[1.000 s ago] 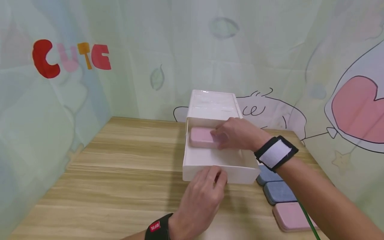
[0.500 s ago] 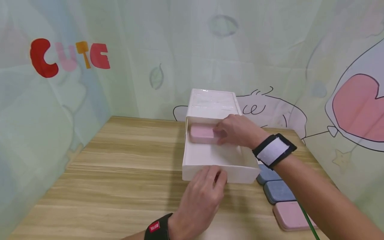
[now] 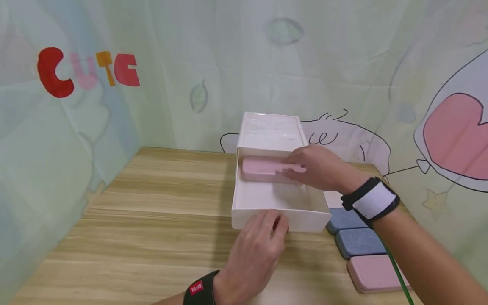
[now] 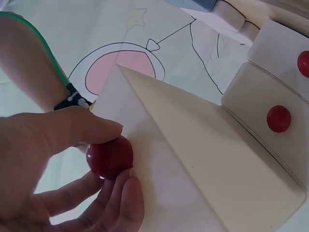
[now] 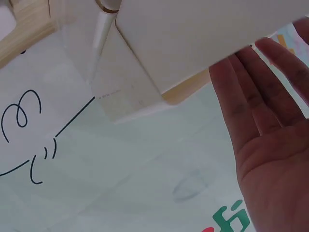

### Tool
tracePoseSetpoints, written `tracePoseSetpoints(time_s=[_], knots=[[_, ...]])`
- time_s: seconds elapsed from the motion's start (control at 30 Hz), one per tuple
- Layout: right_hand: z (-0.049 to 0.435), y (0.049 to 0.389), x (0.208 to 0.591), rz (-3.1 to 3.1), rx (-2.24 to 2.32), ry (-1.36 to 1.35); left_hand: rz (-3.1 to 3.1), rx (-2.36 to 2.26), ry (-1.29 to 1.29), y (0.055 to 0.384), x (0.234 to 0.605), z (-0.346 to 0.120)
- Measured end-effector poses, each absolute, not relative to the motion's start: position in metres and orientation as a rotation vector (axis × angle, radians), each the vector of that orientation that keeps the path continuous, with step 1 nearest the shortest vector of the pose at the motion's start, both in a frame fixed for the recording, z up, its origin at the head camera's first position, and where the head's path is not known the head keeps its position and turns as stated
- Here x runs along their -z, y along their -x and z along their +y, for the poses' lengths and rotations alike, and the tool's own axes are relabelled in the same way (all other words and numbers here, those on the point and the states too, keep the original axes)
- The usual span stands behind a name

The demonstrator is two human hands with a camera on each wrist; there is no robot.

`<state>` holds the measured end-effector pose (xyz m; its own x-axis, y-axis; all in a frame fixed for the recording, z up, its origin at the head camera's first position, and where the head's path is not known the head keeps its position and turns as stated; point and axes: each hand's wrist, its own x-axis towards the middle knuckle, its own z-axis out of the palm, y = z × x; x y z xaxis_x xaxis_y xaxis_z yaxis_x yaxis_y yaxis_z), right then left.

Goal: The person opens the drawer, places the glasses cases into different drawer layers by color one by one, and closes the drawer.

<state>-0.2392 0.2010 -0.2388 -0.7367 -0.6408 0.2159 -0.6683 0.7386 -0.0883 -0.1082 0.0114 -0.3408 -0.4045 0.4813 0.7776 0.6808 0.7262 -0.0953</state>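
A white drawer is pulled out of a white drawer unit. On its front is a round red knob, which my left hand pinches between thumb and fingers. Inside the drawer, against the back, lies a pink rounded case that looks like a pencil or glasses case. My right hand is over the case's right end with fingers extended and parted; whether they touch it is unclear. In the right wrist view the fingers look straight, partly hidden behind the drawer's wall.
Right of the drawer, two blue cases and a pink case lie in a row on the wooden table. A green cord runs along the right forearm. Other drawer fronts with red knobs show in the left wrist view.
The pink case has shifted slightly toward the drawer's back. My right hand has let go of it, spread its fingers and moved right. The left hand has stayed on the knob.
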Motion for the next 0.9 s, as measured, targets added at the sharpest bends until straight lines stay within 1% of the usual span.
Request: tracePoseSetpoints(time_s=[0.3, 0.6, 0.9], knots=[[0.236, 0.207, 0.244, -2.623, -0.204, -1.02, -2.077, 0.292, 0.874, 0.107, 0.34, 0.011], [0.271, 0.18, 0.269, -2.414, -0.169, -0.979, -2.066, 0.274, 0.863, 0.107, 0.341, 0.011], [0.307, 0.153, 0.296, -2.485, -0.153, -0.848, -2.063, 0.297, 0.869, 0.108, 0.342, 0.012]])
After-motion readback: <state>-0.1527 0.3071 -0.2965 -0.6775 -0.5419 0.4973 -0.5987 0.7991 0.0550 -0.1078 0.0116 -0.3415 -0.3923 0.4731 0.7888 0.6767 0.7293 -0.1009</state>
